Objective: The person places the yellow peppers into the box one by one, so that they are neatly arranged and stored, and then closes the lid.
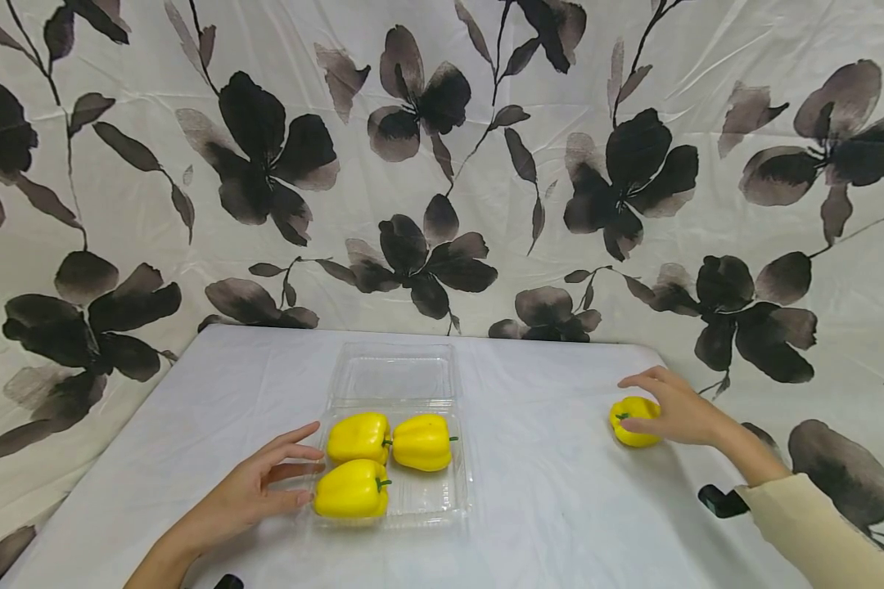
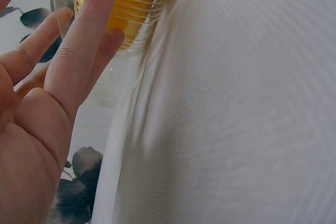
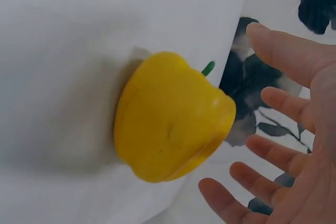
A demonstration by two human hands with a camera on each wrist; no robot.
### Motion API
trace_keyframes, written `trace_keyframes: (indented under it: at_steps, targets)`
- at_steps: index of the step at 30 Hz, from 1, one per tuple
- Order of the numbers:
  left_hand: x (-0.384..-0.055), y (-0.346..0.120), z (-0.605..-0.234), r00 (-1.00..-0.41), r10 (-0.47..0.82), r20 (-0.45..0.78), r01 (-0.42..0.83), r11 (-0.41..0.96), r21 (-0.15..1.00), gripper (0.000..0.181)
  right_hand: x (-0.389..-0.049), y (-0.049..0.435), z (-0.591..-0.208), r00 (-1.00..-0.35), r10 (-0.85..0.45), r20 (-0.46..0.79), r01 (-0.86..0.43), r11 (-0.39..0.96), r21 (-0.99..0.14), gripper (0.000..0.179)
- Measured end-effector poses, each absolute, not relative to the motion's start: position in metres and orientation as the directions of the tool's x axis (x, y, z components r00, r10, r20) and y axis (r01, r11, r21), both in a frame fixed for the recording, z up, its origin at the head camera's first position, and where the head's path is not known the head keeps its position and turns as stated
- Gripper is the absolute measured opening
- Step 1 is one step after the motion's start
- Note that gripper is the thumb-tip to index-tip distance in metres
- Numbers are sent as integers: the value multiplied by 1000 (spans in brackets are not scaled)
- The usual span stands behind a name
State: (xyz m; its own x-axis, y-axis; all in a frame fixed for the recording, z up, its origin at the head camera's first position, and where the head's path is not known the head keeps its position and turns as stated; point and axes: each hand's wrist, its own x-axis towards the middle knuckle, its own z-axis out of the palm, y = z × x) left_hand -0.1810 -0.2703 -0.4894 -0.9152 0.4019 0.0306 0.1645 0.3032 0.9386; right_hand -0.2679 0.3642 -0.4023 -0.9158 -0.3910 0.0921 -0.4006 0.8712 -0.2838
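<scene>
A clear plastic clamshell container (image 1: 427,496) lies with its lid (image 1: 394,378) folded back. In its tray are three yellow bell peppers: one at back left (image 1: 357,438), one at back right (image 1: 421,442), one at front left (image 1: 350,490). My left hand (image 1: 246,495) is at the tray's left side, fingers extended; in the left wrist view the fingertips (image 2: 100,1) are against or very near the ribbed wall. Another yellow bell pepper (image 3: 170,119) stands alone at the table's right. Around it, fingers spread, hovers my right hand (image 1: 688,417); a gap shows in the right wrist view.
A white cloth (image 1: 538,466) covers the table. Behind it hangs a white curtain with dark flowers (image 1: 412,106), which also runs along both sides. A black device (image 1: 722,501) sits at the right wrist, and part of another (image 1: 228,582) shows by the left.
</scene>
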Motion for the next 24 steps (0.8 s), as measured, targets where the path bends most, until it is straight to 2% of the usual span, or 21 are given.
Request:
trace_keyframes:
  at_steps: [12, 24]
  targets:
    - [-180, -272, -490, -911, 410, 48, 185, 303, 935, 46, -275, 381, -411, -934, -358, -1, -342, 895, -286, 63]
    - [-180, -269, -488, -923, 385, 21, 156, 323, 933, 47, -278, 382, -416, -898, -439, 9, -420, 853, -310, 54]
